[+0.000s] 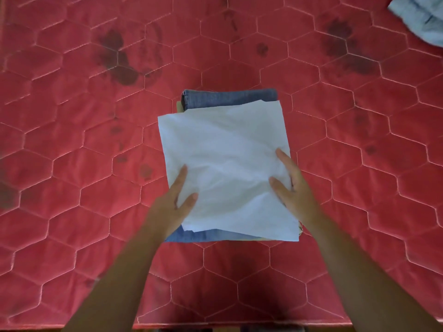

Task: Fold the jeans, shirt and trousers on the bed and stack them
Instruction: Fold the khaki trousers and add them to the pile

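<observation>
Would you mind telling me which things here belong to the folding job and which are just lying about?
Part of the job: shirt, topping the stack; jeans under it; trousers, probably the tan edge at the bottom; left hand and right hand holding the shirt's sides.
Lying about: pale blue cloth, crumpled at the far right of the bed.

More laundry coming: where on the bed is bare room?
Bare mattress left of the folded shirt to the bed's left edge, and right of it, nearer than the blue garment. Crowded: centre, where left hand and right hand hold that shirt.
</observation>
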